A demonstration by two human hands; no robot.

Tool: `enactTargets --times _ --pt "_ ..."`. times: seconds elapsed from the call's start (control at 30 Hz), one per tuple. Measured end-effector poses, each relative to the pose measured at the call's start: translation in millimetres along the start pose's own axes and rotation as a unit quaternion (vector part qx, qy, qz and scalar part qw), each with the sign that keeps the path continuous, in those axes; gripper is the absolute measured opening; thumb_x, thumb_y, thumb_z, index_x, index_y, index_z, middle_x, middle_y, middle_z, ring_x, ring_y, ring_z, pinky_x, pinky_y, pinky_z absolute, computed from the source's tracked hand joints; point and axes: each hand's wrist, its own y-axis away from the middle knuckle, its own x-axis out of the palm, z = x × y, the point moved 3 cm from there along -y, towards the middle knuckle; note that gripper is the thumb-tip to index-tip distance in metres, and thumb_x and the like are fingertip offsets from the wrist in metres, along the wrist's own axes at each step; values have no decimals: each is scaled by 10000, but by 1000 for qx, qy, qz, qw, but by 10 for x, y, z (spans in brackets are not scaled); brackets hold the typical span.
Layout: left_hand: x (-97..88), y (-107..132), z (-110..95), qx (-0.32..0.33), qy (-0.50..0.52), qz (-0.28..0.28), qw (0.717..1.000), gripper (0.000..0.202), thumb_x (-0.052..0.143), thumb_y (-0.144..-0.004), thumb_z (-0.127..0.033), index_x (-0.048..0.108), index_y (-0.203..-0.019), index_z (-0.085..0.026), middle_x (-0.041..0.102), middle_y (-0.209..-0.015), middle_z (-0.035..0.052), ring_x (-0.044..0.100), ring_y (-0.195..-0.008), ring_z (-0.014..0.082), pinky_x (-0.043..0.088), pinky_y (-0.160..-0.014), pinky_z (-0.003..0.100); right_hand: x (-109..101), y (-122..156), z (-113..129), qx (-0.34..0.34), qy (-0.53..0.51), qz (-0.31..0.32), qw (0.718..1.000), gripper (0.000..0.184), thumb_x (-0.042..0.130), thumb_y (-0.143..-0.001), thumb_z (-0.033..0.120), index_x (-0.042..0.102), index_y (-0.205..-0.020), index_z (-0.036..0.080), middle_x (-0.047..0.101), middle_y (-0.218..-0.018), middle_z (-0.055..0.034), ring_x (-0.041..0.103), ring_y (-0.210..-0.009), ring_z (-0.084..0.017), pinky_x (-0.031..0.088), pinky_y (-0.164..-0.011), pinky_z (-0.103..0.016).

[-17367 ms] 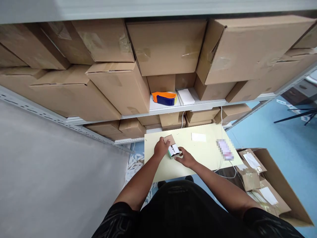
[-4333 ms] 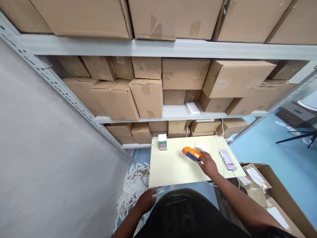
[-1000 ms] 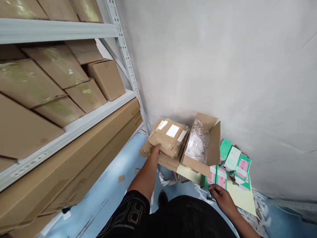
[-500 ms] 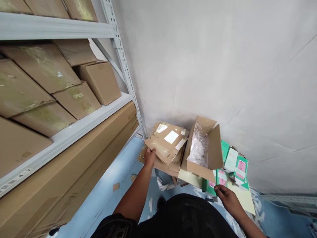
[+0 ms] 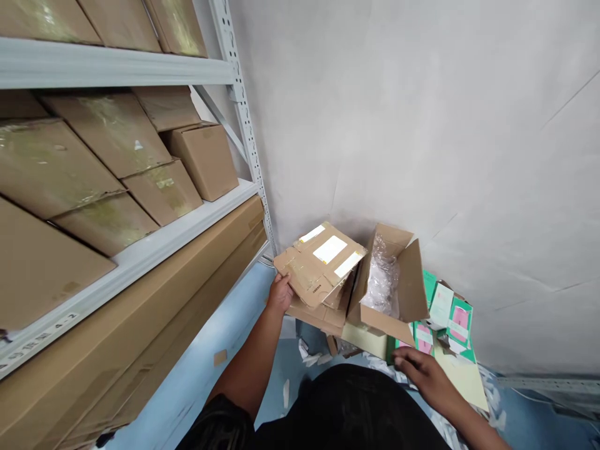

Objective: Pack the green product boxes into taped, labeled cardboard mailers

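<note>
My left hand (image 5: 280, 294) grips the near edge of a flattened cardboard box (image 5: 319, 262) with white labels and holds it tilted up off a stack of flattened cardboard (image 5: 319, 315) on the floor by the wall. My right hand (image 5: 417, 369) hovers low at the right, fingers curled, just in front of green and pink small boxes (image 5: 452, 312); I cannot make out anything in it. An open carton (image 5: 398, 312) with clear plastic bags (image 5: 382, 284) inside stands between the two hands.
A grey metal rack (image 5: 140, 237) filled with brown cartons runs along the left, a long flat carton (image 5: 154, 312) on its lowest level. A white wall rises behind. Paper scraps (image 5: 309, 353) litter the blue floor. A pale yellow board (image 5: 462, 375) lies under the green boxes.
My left hand has lifted the top flattened box higher off the stack and tilted it. My right hand has shifted slightly left near the green boxes.
</note>
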Motion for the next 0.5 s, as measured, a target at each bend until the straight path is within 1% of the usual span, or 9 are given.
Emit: enactTargets --times 0.07,0.13,0.17,0.23,0.27,0.3,0.4,0.43,0.5 --pt "-10 29 80 -7 3 -16 1000 379 843 -675 -206 628 -988 -202 757 -966 23 728 -940 197 565 -955 388 343 -224 276 -44 -28 85 995 339 569 -972 498 761 -1114 258 771 -1090 -65 710 -1030 -273 555 -942 -375" --pt "-25 76 150 -20 -3 -22 1000 385 834 -676 -188 613 -990 -207 746 -962 12 724 -895 178 576 -915 373 775 -551 435 -82 -21 154 984 320 549 -984 438 756 -1163 272 764 -1166 -56 711 -1080 -266 549 -984 -388" --pt "-32 102 177 -27 -9 -22 999 388 829 -680 -180 608 -997 -210 741 -973 11 720 -884 171 579 -899 365 981 -747 465 -98 4 149 984 306 545 -978 391 759 -1156 266 766 -1169 -55 714 -1076 -260 553 -979 -385" --pt "-42 152 219 -37 -20 -20 999 395 820 -689 -170 601 -1014 -216 732 -1014 18 715 -894 165 579 -883 352 1344 -1149 465 -139 109 106 979 284 562 -943 289 774 -1123 234 769 -1148 -74 708 -1079 -262 540 -997 -376" --pt "-45 177 238 -41 -24 -22 999 398 817 -694 -169 597 -1021 -219 728 -1035 24 714 -908 166 578 -883 353 1482 -1343 440 -147 161 70 973 281 579 -916 252 780 -1108 213 766 -1151 -95 694 -1113 -279 516 -1035 -390" --pt "-47 203 259 -45 -27 -26 998 403 816 -694 -170 592 -1024 -222 725 -1046 28 713 -919 169 577 -885 357 1594 -1521 405 -146 180 46 972 309 592 -901 229 768 -1151 192 745 -1215 -120 652 -1201 -306 457 -1110 -426" --pt "-40 287 327 -57 -28 -49 997 410 824 -681 -182 582 -1010 -224 723 -1033 28 714 -913 170 582 -884 366 1778 -1938 300 -150 211 1 966 455 608 -896 222 674 -1346 203 632 -1439 -116 479 -1414 -340 251 -1249 -504" --pt "-30 318 344 -61 -28 -57 996 412 828 -675 -188 581 -1003 -225 725 -1019 24 715 -902 168 585 -880 366 1808 -2037 268 -149 214 -2 966 494 605 -904 228 636 -1396 211 596 -1486 -104 431 -1453 -342 212 -1261 -523" --pt "10 382 342 -62 -30 -67 995 421 839 -667 -207 585 -1002 -231 730 -995 14 717 -888 169 588 -875 369 1846 -2178 212 -140 207 9 968 530 596 -919 240 586 -1448 211 568 -1518 -95 384 -1485 -343 193 -1262 -543"
